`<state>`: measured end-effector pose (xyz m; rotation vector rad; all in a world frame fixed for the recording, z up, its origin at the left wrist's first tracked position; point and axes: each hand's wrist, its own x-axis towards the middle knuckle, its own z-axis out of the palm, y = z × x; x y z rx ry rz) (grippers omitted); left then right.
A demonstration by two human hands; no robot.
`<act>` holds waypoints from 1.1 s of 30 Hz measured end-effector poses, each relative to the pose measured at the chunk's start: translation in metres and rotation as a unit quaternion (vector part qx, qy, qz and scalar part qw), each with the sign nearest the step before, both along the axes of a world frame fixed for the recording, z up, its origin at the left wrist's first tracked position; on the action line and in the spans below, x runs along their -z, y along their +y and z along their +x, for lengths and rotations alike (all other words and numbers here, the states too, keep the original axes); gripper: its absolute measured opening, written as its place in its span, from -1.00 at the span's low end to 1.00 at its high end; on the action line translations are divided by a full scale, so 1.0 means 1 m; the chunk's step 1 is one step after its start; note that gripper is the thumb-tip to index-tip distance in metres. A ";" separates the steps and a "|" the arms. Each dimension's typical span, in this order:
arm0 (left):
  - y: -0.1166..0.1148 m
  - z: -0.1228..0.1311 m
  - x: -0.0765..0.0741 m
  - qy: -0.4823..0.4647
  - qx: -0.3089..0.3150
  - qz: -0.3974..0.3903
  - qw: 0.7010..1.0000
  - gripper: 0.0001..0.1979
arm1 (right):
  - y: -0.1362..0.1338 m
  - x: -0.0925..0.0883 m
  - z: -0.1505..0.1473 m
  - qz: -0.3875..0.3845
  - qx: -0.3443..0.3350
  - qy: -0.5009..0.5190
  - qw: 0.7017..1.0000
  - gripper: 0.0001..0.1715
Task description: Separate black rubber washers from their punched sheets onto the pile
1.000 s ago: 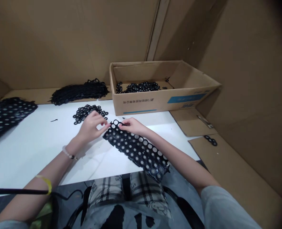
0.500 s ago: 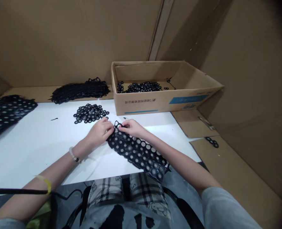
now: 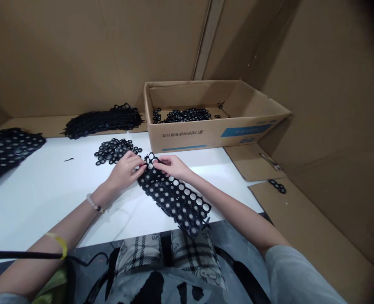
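Note:
A perforated sheet of black rubber rings with pale centres [image 3: 171, 196] lies slantwise on the white table [image 3: 47, 202], its lower end near the table's front edge. My left hand [image 3: 123, 169] and my right hand [image 3: 172, 166] both pinch its upper end from either side, fingertips almost meeting. Just beyond my left hand lies a loose pile of black rings [image 3: 115, 151]. The sheet's upper corner is partly hidden by my fingers.
A cardboard box [image 3: 187, 139] at the back holds loose black rings. A stack of black sheets [image 3: 101, 122] lies behind the table, with another [image 3: 6, 152] at the left. Cardboard walls surround the table. A black cable [image 3: 22, 255] crosses my left forearm.
The sheet's lower end has shifted left and its upper end has risen slightly. Both hands have moved a little up the view and still hold the sheet.

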<state>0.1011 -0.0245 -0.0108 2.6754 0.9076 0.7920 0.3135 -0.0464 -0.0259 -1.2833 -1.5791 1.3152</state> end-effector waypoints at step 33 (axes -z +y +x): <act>-0.005 -0.004 -0.013 0.078 -0.038 0.042 0.995 -0.69 | 0.003 0.002 0.006 0.001 -0.087 -0.021 0.996 -0.76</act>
